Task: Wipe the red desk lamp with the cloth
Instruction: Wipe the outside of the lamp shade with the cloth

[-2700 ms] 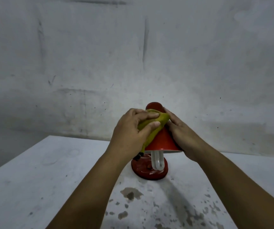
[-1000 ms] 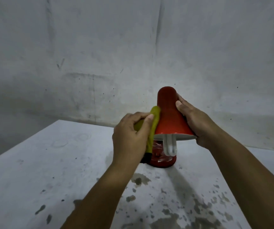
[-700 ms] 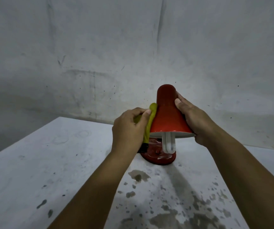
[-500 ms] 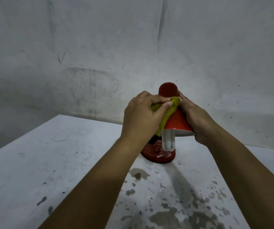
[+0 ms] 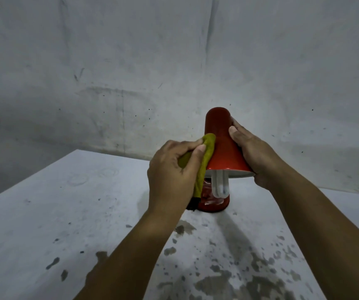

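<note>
At counter (image 5: 44,213) centre, near far wall: red desk lamp (image 5: 224,148) upright. Left hand (image 5: 172,172) pinches cloth (image 5: 204,161) against shade's left flank, wiping. Right hand (image 5: 252,156) clasps right flank, likely bracing against push.

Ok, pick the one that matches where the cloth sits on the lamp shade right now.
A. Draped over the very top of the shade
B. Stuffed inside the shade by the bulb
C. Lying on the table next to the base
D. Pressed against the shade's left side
D: the left hand holds the cloth against the left side of the red shade, while the right hand steadies the opposite side.
</note>
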